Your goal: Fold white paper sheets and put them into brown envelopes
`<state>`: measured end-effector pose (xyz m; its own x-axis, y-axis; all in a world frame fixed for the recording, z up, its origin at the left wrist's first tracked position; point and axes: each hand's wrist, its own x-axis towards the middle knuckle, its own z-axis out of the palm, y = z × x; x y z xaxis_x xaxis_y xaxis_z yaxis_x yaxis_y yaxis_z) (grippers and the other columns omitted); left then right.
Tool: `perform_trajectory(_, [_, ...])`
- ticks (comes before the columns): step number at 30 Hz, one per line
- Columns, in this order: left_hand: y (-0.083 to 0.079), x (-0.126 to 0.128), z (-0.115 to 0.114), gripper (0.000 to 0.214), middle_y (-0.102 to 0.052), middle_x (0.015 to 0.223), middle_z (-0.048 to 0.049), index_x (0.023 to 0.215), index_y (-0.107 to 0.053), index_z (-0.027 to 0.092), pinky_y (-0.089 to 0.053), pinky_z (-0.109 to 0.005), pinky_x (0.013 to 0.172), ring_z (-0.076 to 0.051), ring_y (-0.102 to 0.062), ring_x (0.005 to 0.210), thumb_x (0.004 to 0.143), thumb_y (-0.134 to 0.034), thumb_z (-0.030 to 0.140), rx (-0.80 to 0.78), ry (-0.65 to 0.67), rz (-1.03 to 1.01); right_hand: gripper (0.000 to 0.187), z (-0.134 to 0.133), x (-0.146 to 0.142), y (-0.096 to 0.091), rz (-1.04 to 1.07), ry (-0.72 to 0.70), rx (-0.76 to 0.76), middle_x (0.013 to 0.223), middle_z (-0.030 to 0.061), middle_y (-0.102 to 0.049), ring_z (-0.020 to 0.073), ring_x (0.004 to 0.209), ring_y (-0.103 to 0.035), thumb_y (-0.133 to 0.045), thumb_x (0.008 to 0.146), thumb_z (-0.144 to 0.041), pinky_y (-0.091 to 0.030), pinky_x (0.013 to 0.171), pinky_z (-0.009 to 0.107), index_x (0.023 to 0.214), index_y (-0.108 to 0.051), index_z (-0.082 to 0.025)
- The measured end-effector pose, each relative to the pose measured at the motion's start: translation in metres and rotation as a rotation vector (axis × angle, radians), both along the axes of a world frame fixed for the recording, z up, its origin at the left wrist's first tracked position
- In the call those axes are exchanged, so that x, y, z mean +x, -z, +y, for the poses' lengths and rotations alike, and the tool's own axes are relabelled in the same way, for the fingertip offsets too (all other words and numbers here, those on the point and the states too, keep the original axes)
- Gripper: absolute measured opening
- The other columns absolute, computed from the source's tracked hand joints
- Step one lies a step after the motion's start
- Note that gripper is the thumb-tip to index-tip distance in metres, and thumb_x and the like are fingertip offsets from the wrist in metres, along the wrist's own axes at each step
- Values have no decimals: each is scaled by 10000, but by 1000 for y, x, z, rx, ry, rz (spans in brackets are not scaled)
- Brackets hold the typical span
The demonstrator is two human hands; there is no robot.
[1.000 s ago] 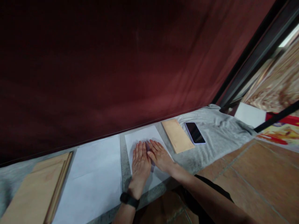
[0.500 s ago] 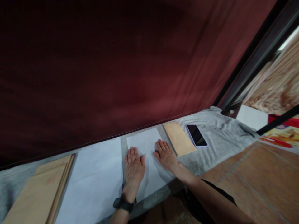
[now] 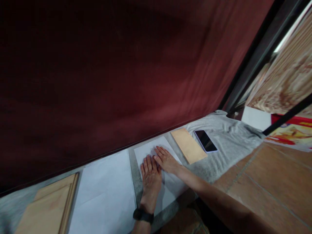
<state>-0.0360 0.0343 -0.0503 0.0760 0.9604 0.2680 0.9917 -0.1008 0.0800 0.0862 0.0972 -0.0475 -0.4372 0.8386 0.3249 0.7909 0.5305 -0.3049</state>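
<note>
My left hand (image 3: 151, 177), with a dark watch (image 3: 143, 215) at the wrist, lies flat on a folded white sheet of paper (image 3: 170, 192), fingers stretched out. Close beside it, my right hand (image 3: 167, 160) also rests flat on that sheet, palm down, its fingertips near the left fingers. Both hands hold nothing. To the left lies a larger stack of white paper (image 3: 104, 191), apart from the sheet under my hands. A tan envelope (image 3: 188, 145) sits just right of the sheet. Whether anything lies beneath my palms is hidden.
A phone (image 3: 206, 141) lies right of the envelope on a grey cloth (image 3: 234, 130) covering the narrow ledge. Several tan envelopes (image 3: 46, 208) are stacked at far left. A dark red panel (image 3: 122, 81) rises behind. Right, tiled floor (image 3: 275, 182) and a printed box (image 3: 292, 133).
My hands have come closer together on the sheet: the left slid right, the right slid left. Both still lie flat. The view has shifted slightly.
</note>
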Motion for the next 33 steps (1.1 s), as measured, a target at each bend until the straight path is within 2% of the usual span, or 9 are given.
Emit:
perform_trajectory(4, [-2,-1,1,528,-444,1532,-238,1438,-495,28,-294,-572,1192,-373,-379,1450,980,-404,275,-4,2,16,482,27,-16,-2,-52,33,-21,1542,145,-456,251,1441,-408,-357,1066,-355,-356,1182,450,1456,-512,-119])
perform_trajectory(7, [-5,-1,1,531,-426,1548,-227,1442,-502,59,-310,-573,1181,-378,-371,1454,982,-424,312,-29,-5,4,497,40,-19,-2,-91,87,-6,1557,141,-433,255,1443,-403,-368,1063,-373,-315,1198,447,1476,-489,-124])
perform_trajectory(12, [-7,-7,0,541,-382,1569,-240,1462,-479,70,-317,-524,1186,-354,-368,1461,986,-416,320,-36,21,-4,557,48,-2,4,-117,254,-24,1572,154,-398,275,1471,-353,-323,1067,-425,-287,1199,476,1513,-432,-108])
perform_trajectory(17, [-2,-16,1,553,-418,1545,-242,1468,-456,32,-326,-494,1190,-332,-394,1451,993,-369,301,-4,60,-8,582,45,14,0,-140,346,-50,1581,173,-370,269,1485,-325,-315,1066,-404,-264,1210,433,1515,-406,-46])
perform_trajectory(21, [-1,-22,2,560,-466,1518,-229,1462,-460,32,-347,-485,1181,-305,-406,1447,998,-334,321,59,102,-11,574,23,16,-8,-135,326,-70,1562,182,-403,267,1484,-328,-314,1069,-401,-256,1218,442,1504,-422,-42])
perform_trajectory(26, [-2,-22,2,563,-435,1538,-234,1466,-452,29,-319,-505,1195,-306,-368,1469,992,-316,301,57,108,-59,560,-40,17,-3,-120,156,-38,1594,158,-359,265,1487,-322,-358,1061,-394,-278,1220,453,1520,-403,-77])
perform_trajectory(30, [-2,-6,-8,571,-380,1575,-220,1501,-403,56,-311,-529,1192,-304,-304,1499,1001,-302,314,77,61,-110,552,-82,28,5,-117,69,-16,1598,135,-363,264,1482,-332,-406,1049,-403,-290,1217,484,1523,-407,-121])
perform_trajectory(33, [-1,10,-28,589,-378,1574,-236,1485,-420,34,-312,-527,1193,-321,-293,1501,1013,-304,367,91,81,-93,540,-95,40,4,-113,68,-7,1593,140,-371,266,1482,-330,-421,1042,-361,-279,1223,480,1520,-412,-109])
